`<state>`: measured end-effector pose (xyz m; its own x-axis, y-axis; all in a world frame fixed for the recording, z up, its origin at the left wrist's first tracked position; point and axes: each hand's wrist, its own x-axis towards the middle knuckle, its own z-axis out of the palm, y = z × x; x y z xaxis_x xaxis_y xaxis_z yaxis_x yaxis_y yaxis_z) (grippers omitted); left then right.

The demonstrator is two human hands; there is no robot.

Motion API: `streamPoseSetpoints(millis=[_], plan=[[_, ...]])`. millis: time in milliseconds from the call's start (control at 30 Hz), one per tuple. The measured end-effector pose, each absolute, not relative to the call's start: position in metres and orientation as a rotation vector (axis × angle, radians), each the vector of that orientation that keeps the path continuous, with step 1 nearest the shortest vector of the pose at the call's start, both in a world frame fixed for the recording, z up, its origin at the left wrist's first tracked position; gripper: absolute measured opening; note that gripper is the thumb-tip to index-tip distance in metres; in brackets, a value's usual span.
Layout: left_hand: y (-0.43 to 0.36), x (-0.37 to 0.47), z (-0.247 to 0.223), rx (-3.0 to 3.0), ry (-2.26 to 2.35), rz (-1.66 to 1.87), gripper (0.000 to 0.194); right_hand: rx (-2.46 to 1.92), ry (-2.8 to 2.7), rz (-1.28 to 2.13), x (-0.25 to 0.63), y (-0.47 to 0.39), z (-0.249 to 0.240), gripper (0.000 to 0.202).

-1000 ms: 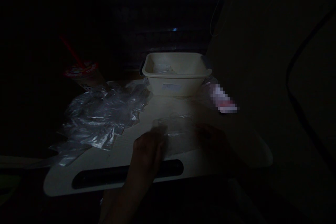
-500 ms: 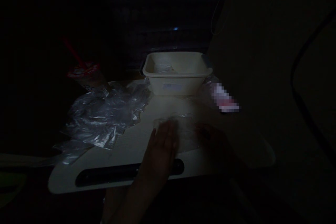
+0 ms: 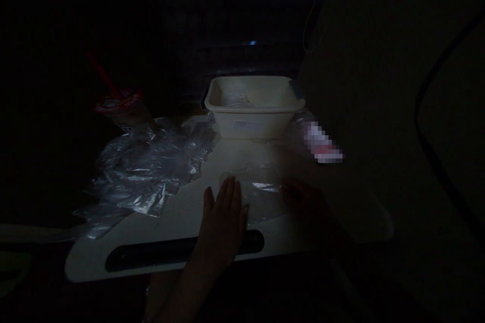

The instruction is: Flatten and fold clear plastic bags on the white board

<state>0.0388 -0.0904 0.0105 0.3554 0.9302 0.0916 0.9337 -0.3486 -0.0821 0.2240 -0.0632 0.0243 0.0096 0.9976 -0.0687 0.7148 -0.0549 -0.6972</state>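
A clear plastic bag (image 3: 263, 194) lies flat on the white table (image 3: 242, 154), catching a bright streak of light. My left hand (image 3: 223, 217) rests palm down over its left edge, open, fingers stretched out and the thumb apart. At the bag's right edge is my right hand (image 3: 306, 199), dim in shadow, its fingers bent and closed on the film. To the left spreads a heap of crumpled clear plastic bags (image 3: 147, 169). Behind the flat bag stands a cream plastic bin (image 3: 252, 123) with some clear film inside.
A drink cup (image 3: 121, 103) with a red lid and straw stands at the back left. Right of the bin lies a blurred-out pink and white item (image 3: 322, 144). A dark slot (image 3: 151, 253) runs along the table's front edge. A black cable (image 3: 428, 141) hangs at right.
My left hand has slid left and slightly toward me across the bag, exposing more of its middle. My right hand stays at the right edge.
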Motion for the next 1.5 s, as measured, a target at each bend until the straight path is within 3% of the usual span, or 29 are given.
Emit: streamPoseSetpoints(millis=[133,267,567,767,1500], plan=[[-0.091,0.040,0.011,-2.478,-1.719,-0.028,0.048,-1.855,-1.718,0.802,0.230,-0.062,0.029,0.029],[-0.091,0.040,0.012,-2.486,-1.711,-0.044,0.048,-1.915,-1.683,0.518,0.232,-0.061,0.037,0.030],[-0.091,0.040,0.013,-2.506,-1.738,0.005,0.050,-1.142,-2.606,0.104,0.178,-0.062,0.021,0.051],[-0.091,0.041,0.015,-2.498,-1.760,0.007,0.050,-1.198,-2.725,0.065,0.186,-0.058,0.012,0.057],[-0.093,0.039,0.014,-2.495,-1.764,-0.038,0.053,-1.387,-2.613,-0.098,0.218,-0.043,0.004,0.050]])
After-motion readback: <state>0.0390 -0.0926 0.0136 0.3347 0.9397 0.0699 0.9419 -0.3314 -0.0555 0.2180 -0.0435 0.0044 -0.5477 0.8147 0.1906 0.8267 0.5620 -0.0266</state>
